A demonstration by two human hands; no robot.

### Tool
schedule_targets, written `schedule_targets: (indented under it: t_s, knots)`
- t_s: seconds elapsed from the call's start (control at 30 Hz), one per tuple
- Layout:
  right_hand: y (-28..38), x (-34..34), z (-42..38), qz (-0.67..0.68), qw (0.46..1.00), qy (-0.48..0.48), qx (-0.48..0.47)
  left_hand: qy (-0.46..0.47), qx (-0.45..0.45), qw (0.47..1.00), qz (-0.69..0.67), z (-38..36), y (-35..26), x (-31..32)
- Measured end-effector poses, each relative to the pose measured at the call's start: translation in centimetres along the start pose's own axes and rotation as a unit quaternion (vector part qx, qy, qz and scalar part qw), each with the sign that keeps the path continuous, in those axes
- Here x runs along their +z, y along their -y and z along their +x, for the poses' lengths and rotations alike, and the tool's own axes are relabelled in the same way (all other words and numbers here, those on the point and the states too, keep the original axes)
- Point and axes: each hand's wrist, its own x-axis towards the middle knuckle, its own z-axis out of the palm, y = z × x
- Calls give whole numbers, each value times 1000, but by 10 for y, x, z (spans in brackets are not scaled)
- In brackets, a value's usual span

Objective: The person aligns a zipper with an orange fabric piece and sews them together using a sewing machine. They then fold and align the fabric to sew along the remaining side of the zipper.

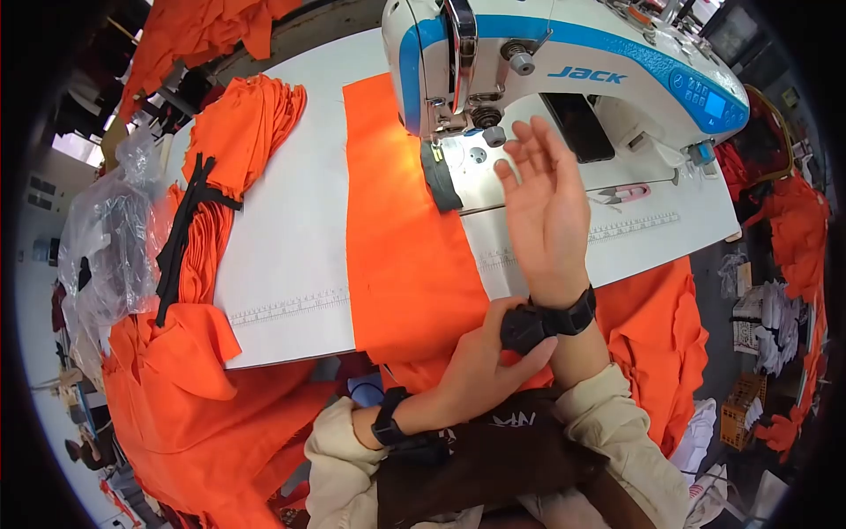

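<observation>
My left hand (pixel 489 357) grips the black device (pixel 523 329) on the strap round my right wrist, fingers on one side and thumb on the other. Palm up, my right hand (pixel 544 198) is raised over the sewing machine's bed, its fingers loosely spread and holding nothing. An orange fabric panel (pixel 401 229) lies on the white table (pixel 282 203) left of the needle area and hangs over the front edge. At the presser foot, a dark grey strip (pixel 439 179) rests on the panel's right edge. The white and blue sewing machine (pixel 582 53) stands behind my hands.
Folded orange pieces (pixel 242 132) and black strips (pixel 181 238) lie at the table's left, beside a clear plastic bag (pixel 115 229). A phone (pixel 577 126) and pink thread snips (pixel 626 193) are right of the needle. Orange cloth (pixel 656 344) hangs near my right arm.
</observation>
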Motion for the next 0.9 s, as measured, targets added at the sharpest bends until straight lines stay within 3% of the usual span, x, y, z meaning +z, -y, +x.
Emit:
schedule_targets:
  t_s: [0.03, 0.1, 0.17, 0.2, 0.27, 0.33, 0.4, 0.43, 0.47, 0.53, 0.6, 0.67, 0.7, 0.73, 0.77, 0.8, 0.83, 0.87, 0.9]
  knots:
    - [-2, 1, 2, 2, 1000, 0, 1, 6, -17, 1000, -23, 1, 1, 1]
    - [-4, 1, 4, -151, 973, 32, -169, 13, -37, 998, -49, 1, 5, 8]
    - [-11, -1, 5, -285, 905, 46, -313, 34, -94, 973, -210, 2, 11, 21]
    - [-12, -7, 7, -285, 906, 48, -310, 31, -95, 972, -212, 3, 12, 27]
    - [-11, -15, 9, -445, 781, 113, -423, 35, -171, 926, -333, 4, 16, 40]
    - [-3, -12, -2, -433, 812, 96, -380, 29, -137, 937, -320, 3, 27, 42]
    - [15, -7, -10, -289, 948, 79, -109, 119, -75, 969, -205, 5, 25, 29]
    - [21, -5, -13, -235, 968, 88, -20, 132, -75, 971, -186, 6, 17, 23]
    - [23, -6, -12, -230, 969, 90, -14, 125, -78, 972, -185, 6, 11, 21]
    - [25, -9, -7, 4, 969, 96, 229, 153, -90, 973, -148, 9, 6, 19]
    - [21, -12, -3, 58, 959, 98, 260, 147, -82, 973, -160, 9, 4, 18]
    - [22, -16, -3, 82, 945, 109, 297, 229, -172, 954, -93, 7, -8, 8]
    - [27, -16, -3, 80, 945, 109, 298, 292, -141, 943, 73, 9, -37, -13]
    - [36, -14, -4, -78, 942, 153, 289, 292, -140, 943, 72, 3, -37, -29]
    - [42, -15, -3, -233, 914, 193, 271, 235, 66, 930, 276, -3, -36, -44]
    - [44, -21, -1, -234, 914, 195, 269, 156, 266, 834, 457, -5, -38, -58]
    - [46, -29, 3, -423, 835, 321, 142, 87, 284, 844, 447, 3, -37, -78]
    - [46, -35, 8, -582, 695, 423, 6, 18, 300, 850, 433, 24, -40, -97]
    - [43, -38, 15, -625, 613, 482, -43, 0, 308, 818, 486, 48, -38, -110]
